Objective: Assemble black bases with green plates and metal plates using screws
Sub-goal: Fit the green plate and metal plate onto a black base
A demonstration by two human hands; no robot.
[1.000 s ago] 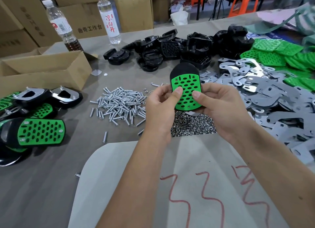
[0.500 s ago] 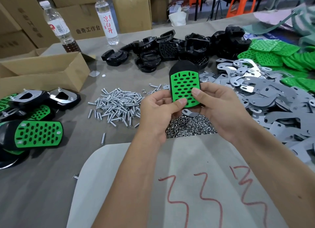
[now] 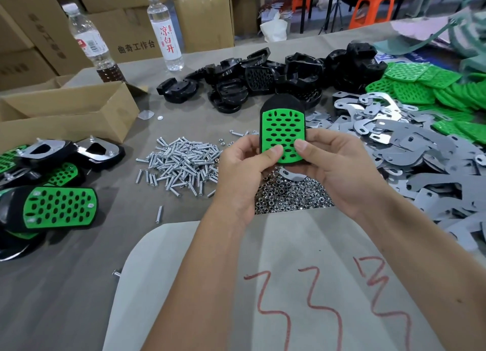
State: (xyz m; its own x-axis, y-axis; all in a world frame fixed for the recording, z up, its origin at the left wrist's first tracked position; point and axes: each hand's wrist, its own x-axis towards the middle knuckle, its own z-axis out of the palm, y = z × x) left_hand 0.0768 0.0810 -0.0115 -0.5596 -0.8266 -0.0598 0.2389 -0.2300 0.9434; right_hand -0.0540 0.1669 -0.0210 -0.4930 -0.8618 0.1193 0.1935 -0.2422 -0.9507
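Note:
A black base (image 3: 282,102) with a perforated green plate (image 3: 282,130) on its face stands upright above the table's middle. My left hand (image 3: 243,172) grips its lower left edge, thumb on the green plate. My right hand (image 3: 334,164) grips the lower right edge, thumb also on the plate. A metal plate (image 3: 290,174) peeks out beneath the base. Loose screws (image 3: 181,161) lie in a heap to the left, and small nuts (image 3: 289,195) are piled under my hands.
Black bases (image 3: 263,80) are heaped at the back, green plates (image 3: 426,88) at the far right, metal plates (image 3: 420,151) on the right. Finished assemblies (image 3: 57,206) lie at the left by an open cardboard box (image 3: 65,114). Two bottles (image 3: 164,27) stand behind.
Both thumbs have shifted slightly on the green plate's lower part. The base stays upright in both hands.

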